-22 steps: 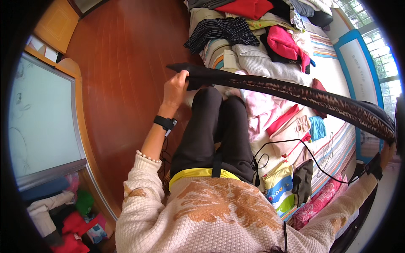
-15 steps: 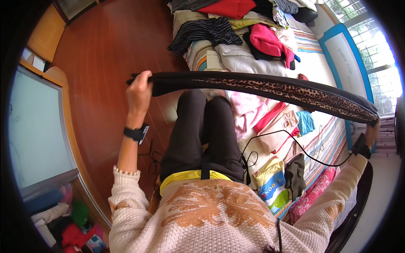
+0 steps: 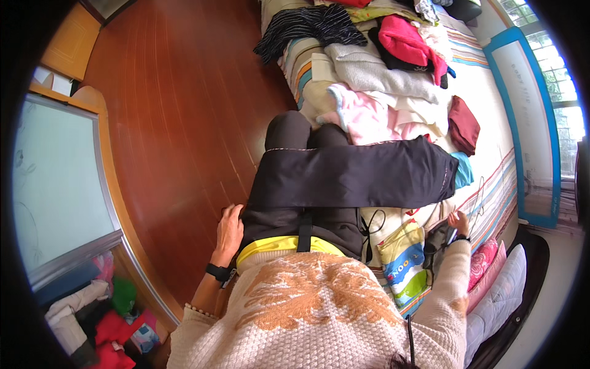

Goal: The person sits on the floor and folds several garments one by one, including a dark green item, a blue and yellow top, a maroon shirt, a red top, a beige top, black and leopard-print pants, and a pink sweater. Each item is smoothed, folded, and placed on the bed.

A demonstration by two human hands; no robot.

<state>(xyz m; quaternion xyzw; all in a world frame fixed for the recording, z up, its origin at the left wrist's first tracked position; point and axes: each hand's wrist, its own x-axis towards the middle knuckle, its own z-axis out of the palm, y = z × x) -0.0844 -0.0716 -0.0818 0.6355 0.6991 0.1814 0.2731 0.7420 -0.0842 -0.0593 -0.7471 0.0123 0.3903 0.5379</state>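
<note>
A long black garment, folded into a wide band, lies across my thighs. Its right end reaches over the clothes on the bed. My left hand is beside my left thigh, fingers stretched out close to the garment's lower left corner; contact there is hard to make out. Just below the garment's right end is my right hand, its fingers apart and loosely bent with nothing seen in them. A turquoise cloth pokes out past that end. Below the garment lies a yellow, blue and green printed garment.
On the striped bed lie a pink and white garment, a maroon folded cloth, a grey knit and a black striped garment. A blue-framed board leans by the window. Left are wooden floor and a cabinet.
The black garment, held stretched out between both hands with leopard print showing, now lies across my lap, plain side up. Both hands have come down toward me and let go.
</note>
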